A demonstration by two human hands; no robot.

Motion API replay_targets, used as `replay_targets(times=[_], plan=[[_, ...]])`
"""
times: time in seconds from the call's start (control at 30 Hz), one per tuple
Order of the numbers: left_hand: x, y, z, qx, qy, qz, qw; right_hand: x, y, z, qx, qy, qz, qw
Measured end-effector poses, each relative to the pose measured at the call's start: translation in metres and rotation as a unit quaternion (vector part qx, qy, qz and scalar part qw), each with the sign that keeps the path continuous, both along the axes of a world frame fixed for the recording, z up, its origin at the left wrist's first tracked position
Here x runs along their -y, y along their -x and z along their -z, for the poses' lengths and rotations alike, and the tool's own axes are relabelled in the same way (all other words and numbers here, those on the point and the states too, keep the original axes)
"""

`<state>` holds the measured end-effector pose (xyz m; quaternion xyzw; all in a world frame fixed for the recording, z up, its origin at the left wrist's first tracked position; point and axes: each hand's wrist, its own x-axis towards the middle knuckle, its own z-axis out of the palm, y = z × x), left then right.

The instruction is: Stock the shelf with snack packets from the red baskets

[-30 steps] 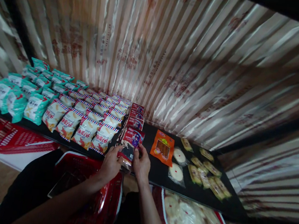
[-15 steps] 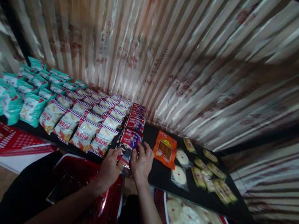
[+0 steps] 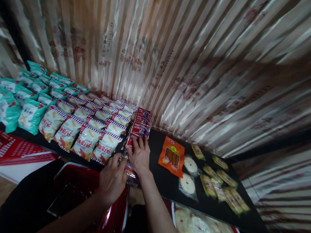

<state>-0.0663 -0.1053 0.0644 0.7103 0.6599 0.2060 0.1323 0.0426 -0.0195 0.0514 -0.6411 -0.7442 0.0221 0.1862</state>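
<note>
A row of dark red and purple snack packets (image 3: 141, 130) runs from the wall toward me on the black shelf (image 3: 155, 152). My right hand (image 3: 139, 157) lies over the front packet, fingers stretched out and pressing on its top, which hides most of it. At that packet's near left edge, my left hand (image 3: 113, 179) has its fingers curled in, with the edge between them and the thumb. Left of the row stand white bags with red print (image 3: 105, 146). To the right lies a flat orange packet (image 3: 171, 156).
Teal bags (image 3: 31, 115) fill the shelf's left end. Round white wrapped cakes (image 3: 187, 183) and small yellow-green packets (image 3: 221, 178) lie at right. Below are red baskets (image 3: 79, 173), (image 3: 11, 147) and a box of wrapped white discs (image 3: 203, 230). A striped sheet wall (image 3: 152, 55) rises behind.
My right hand has slid forward from the front packet's right side onto its top, covering its printed face. My left hand stays near the same edge, with its fingers more curled.
</note>
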Motion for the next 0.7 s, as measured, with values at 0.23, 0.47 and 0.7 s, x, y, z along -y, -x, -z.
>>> replay_targets(times=[0.23,0.47,0.7], plan=[[0.005,-0.005,0.007,-0.009,-0.079,0.041,0.996,0.0,-0.001,0.0,0.008,0.036,-0.001,0.999],[0.006,-0.002,0.009,-0.005,-0.11,0.051,0.993,0.0,-0.001,0.003,-0.009,-0.007,-0.005,1.0],[0.023,0.012,0.005,0.074,-0.161,0.081,0.981,0.014,0.001,-0.008,-0.09,-0.111,-0.051,0.988]])
